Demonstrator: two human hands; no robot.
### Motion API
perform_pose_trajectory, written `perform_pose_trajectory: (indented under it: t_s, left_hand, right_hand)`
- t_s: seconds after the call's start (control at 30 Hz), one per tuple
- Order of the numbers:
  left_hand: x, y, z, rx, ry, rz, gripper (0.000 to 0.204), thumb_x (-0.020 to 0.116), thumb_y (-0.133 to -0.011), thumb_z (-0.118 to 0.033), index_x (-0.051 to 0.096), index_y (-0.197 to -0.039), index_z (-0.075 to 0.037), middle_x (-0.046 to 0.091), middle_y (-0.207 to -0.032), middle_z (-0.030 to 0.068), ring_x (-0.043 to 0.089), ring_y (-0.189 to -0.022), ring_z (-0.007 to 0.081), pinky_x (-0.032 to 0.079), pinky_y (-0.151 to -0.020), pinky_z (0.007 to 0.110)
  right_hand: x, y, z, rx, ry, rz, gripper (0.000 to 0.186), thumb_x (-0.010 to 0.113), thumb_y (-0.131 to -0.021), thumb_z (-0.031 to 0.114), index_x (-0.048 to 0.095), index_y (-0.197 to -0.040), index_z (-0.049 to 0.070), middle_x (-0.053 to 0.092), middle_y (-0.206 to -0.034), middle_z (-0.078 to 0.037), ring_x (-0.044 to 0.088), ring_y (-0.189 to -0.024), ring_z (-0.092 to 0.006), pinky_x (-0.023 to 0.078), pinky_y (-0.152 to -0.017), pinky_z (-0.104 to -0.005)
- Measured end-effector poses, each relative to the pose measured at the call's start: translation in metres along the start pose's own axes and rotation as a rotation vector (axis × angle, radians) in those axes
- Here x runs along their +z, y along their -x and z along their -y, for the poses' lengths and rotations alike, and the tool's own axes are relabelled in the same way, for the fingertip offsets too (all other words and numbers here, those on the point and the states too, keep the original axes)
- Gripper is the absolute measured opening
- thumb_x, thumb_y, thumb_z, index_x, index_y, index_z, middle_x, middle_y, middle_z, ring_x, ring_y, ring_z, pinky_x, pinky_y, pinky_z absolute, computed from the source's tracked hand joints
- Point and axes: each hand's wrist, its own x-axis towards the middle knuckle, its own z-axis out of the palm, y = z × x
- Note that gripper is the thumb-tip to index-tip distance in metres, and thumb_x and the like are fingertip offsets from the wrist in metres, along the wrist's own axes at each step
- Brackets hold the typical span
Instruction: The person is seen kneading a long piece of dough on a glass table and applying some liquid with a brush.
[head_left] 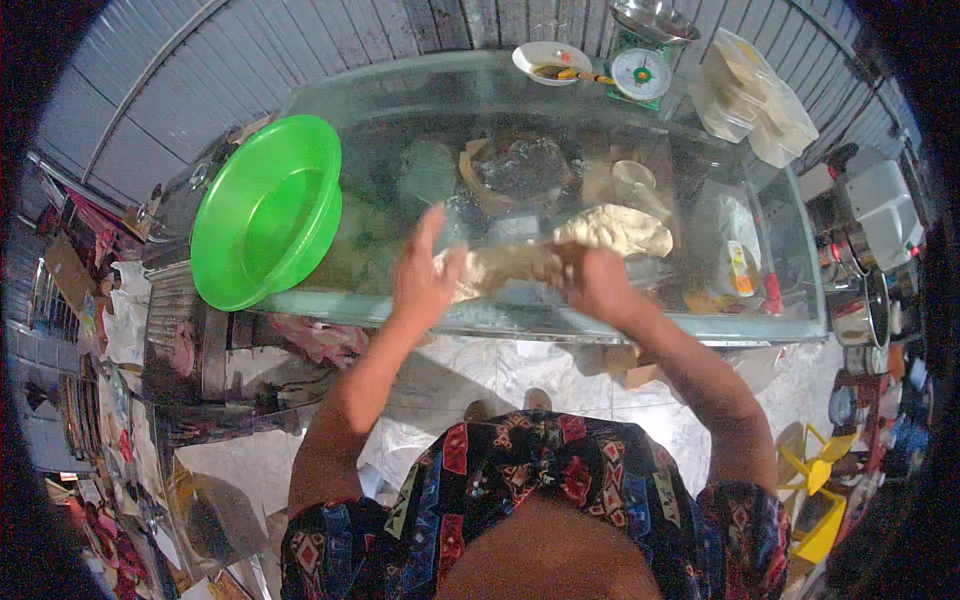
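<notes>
A pale, elongated piece of dough (492,272) stretches between my two hands near the front edge of the glass-topped counter. My left hand (425,278) has its end between thumb and palm, some fingers pointing up and away; motion smears them slightly. At the other end, my right hand (592,280) is closed round the dough, its fingertips partly hidden. Just beyond my right hand rests a larger, smooth lump of cream-coloured dough (618,230) on the glass.
At left, a big green plastic basin (268,215) leans tilted. Along the far edge stand a white bowl (552,62) with a yellow-handled utensil across its rim, a green dial scale (640,75) and clear plastic containers (755,95). The glass counter (370,290) shows items beneath its surface.
</notes>
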Motion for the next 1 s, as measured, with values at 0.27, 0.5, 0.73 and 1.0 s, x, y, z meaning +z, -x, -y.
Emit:
perform_pose_trajectory:
  t_s: [0.27,0.5,0.73,1.0]
  left_hand:
    - [0.042,-0.003,0.077,-0.047,-0.494,-0.004,0.044,0.048,-0.093,-0.035,0.055,-0.128,-0.011,0.048,-0.140,0.0106,0.034,-0.134,0.0371,0.026,-0.101,0.064]
    - [0.044,0.034,0.038,0.203,-0.590,-0.264,0.041,0.054,-0.087,-0.027,0.056,-0.122,-0.007,0.057,-0.112,0.0137,0.050,-0.110,0.0323,0.032,-0.094,0.052]
    - [0.031,0.002,0.044,0.200,-0.557,-0.194,0.023,0.056,-0.085,-0.027,0.060,-0.100,-0.009,0.059,-0.093,0.0090,0.054,-0.086,0.0295,0.037,-0.077,0.046]
    - [0.036,-0.028,0.062,0.069,-0.454,-0.103,0.025,0.055,-0.088,-0.026,0.061,-0.103,-0.007,0.063,-0.093,0.0165,0.061,-0.085,0.0376,0.048,-0.071,0.049]
  right_hand:
    - [0.071,-0.092,-0.007,-0.093,0.215,0.022,0.060,0.038,-0.093,0.059,0.066,-0.111,0.010,0.064,-0.107,-0.017,0.062,-0.100,-0.0355,0.049,-0.081,-0.0487]
    - [0.091,-0.037,-0.005,-0.422,0.371,-0.260,0.051,0.051,-0.088,0.050,0.060,-0.119,0.010,0.060,-0.111,-0.013,0.057,-0.102,-0.0313,0.042,-0.085,-0.0460]
    - [0.087,-0.069,-0.009,-0.369,0.296,-0.148,0.040,0.055,-0.087,0.043,0.063,-0.105,0.008,0.060,-0.090,-0.009,0.057,-0.082,-0.0286,0.042,-0.073,-0.0419]
    - [0.083,-0.114,-0.011,-0.098,0.126,-0.066,0.041,0.052,-0.091,0.043,0.065,-0.079,0.006,0.064,-0.076,-0.018,0.062,-0.073,-0.0368,0.050,-0.064,-0.0468]
